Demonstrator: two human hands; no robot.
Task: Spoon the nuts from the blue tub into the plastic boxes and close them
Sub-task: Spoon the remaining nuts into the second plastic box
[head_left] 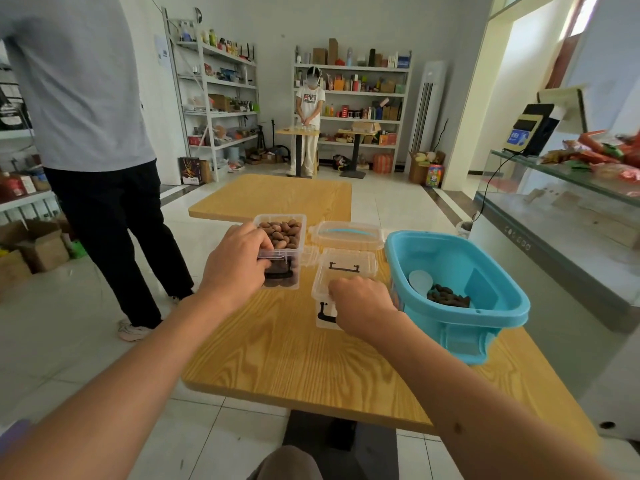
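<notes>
The left hand (239, 261) curls its fingers over the near rim of the filled box (281, 249), which sits heaped with nuts (281, 232) at the far left of the tabletop (298, 362). The right hand (362, 303) rests with bent fingers on a second, clear box (343, 271) just beside the first; whether it is pinching the rim or only steadying it cannot be told. A loose lid (346, 233) with a blue strip lies behind that box. The blue tub (485, 327) stands at the right, close to the empty box, with a small pile of nuts left in its bottom next to a white scoop (420, 282).

The step looks like settling the full box and readying the next one. To do it well, keep the full box flat on the tabletop while the lid goes on, since the nuts stand near the rim and may block it; level them first. Press the lid down evenly, then snap both black side clips. Draw the empty box nearer the tub so each spoonful travels a short way
</notes>
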